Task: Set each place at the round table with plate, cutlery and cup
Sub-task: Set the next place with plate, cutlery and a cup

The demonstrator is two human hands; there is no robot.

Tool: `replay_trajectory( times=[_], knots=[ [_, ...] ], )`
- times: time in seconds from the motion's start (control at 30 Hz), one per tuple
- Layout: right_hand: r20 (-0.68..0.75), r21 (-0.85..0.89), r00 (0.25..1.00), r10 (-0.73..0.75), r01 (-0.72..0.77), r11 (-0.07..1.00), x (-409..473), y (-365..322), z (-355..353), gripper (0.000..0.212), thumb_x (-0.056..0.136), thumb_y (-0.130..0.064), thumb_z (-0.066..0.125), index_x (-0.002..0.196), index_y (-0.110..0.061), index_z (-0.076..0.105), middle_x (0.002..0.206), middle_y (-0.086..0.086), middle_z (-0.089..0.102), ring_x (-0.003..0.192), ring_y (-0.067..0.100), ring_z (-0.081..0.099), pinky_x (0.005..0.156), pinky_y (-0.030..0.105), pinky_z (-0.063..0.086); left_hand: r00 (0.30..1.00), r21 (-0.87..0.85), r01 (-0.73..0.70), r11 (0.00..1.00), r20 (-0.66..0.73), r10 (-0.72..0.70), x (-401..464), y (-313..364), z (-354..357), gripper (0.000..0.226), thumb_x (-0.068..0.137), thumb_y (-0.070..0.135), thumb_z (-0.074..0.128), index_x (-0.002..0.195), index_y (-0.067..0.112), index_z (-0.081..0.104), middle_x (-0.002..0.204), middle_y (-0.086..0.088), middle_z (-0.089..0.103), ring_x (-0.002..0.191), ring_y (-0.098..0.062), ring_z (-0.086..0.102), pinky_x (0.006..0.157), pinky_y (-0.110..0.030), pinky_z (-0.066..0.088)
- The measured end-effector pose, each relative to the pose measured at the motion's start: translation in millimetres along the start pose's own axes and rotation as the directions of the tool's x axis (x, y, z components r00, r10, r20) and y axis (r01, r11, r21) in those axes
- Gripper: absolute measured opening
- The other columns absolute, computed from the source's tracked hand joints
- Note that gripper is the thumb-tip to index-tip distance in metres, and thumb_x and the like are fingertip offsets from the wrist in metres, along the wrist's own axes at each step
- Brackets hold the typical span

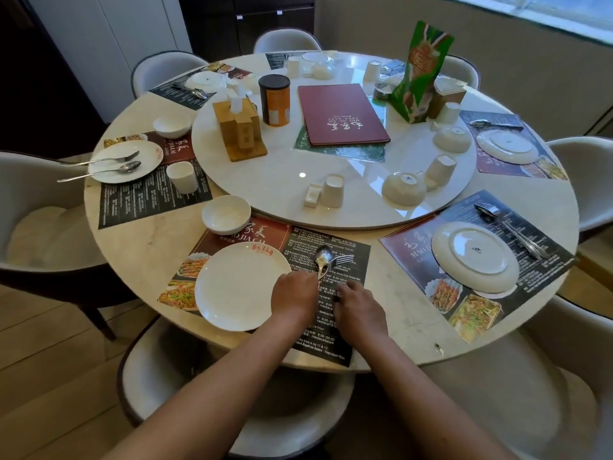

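At the near place a white plate (238,285) lies face up on a printed placemat (335,343), with a white bowl (226,214) beyond it. Just right of the plate my left hand (293,297) holds the handle of a spoon (323,258). My right hand (360,310) holds the handle of a fork (343,259) beside it. Both handles are hidden by my hands. The two heads point away from me over the placemat. An upside-down cup (332,190) stands on the turntable (282,187).
The left place has a plate with fork and spoon (124,161), a cup (181,176) and a bowl. The right place has an upside-down plate (474,255) with cutlery (510,232). The turntable carries a menu (341,114), tissue box (240,131), tin, upturned bowls and cups. Chairs ring the table.
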State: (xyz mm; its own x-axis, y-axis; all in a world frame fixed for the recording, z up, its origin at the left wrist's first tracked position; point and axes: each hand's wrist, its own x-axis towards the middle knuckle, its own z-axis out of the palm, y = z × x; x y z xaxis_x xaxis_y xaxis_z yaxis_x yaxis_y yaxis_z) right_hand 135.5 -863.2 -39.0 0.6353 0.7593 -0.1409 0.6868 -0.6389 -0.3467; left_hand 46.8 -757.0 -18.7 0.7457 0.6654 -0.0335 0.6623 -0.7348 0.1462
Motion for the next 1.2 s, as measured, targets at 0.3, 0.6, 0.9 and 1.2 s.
replay_trajectory(
  times=[0.3, 0.6, 0.9, 1.2],
  knots=[
    [-0.039, 0.364, 0.989, 0.144, -0.120, 0.924, -3.3, -72.4, 18.8, 0.030, 0.093, -0.035, 0.065, 0.121, -0.024, 0.063, 0.101, 0.003, 0.070, 0.088, 0.019, 0.066, 0.072, 0.031, 0.053, 0.920, -0.640, 0.288, 0.713, -0.022, -0.392, -52.6, -73.8, -21.1, 0.024, 0.098, 0.020, 0.061, 0.118, 0.020, 0.074, 0.108, 0.003, 0.075, 0.090, -0.010, 0.066, 0.080, -0.023, 0.050],
    [-0.009, 0.352, 0.981, 0.195, -0.180, 0.918, -12.3, -108.5, 53.2, 0.047, 0.090, -0.024, 0.067, 0.136, -0.020, 0.052, 0.119, 0.007, 0.063, 0.103, 0.024, 0.062, 0.080, 0.041, 0.059, 0.810, -0.738, 0.449, 0.503, 0.099, -0.578, -94.0, -151.0, -8.1, 0.017, 0.092, 0.025, 0.071, 0.109, 0.025, 0.075, 0.076, 0.005, 0.065, 0.066, -0.009, 0.059, 0.051, -0.019, 0.039],
    [-0.009, 0.329, 0.977, 0.214, -0.199, 0.923, -11.5, -107.4, 50.0, 0.042, 0.093, -0.019, 0.064, 0.134, -0.018, 0.056, 0.102, 0.004, 0.067, 0.081, 0.018, 0.057, 0.055, 0.025, 0.038, 0.778, -0.718, 0.492, 0.493, 0.109, -0.618, -95.5, -162.4, 0.5, 0.008, 0.090, 0.026, 0.074, 0.098, 0.025, 0.075, 0.079, 0.009, 0.066, 0.070, -0.007, 0.061, 0.051, -0.020, 0.040],
    [-0.020, 0.299, 0.972, 0.236, -0.219, 0.929, -12.3, -108.6, 53.5, 0.044, 0.091, -0.026, 0.066, 0.134, -0.025, 0.055, 0.100, 0.001, 0.070, 0.082, 0.019, 0.061, 0.061, 0.030, 0.048, 0.785, -0.734, 0.477, 0.484, 0.108, -0.610, -103.4, -168.9, 6.9, 0.011, 0.089, 0.023, 0.075, 0.083, 0.030, 0.070, 0.075, 0.013, 0.067, 0.073, -0.005, 0.062, 0.062, -0.024, 0.051]
  ],
)
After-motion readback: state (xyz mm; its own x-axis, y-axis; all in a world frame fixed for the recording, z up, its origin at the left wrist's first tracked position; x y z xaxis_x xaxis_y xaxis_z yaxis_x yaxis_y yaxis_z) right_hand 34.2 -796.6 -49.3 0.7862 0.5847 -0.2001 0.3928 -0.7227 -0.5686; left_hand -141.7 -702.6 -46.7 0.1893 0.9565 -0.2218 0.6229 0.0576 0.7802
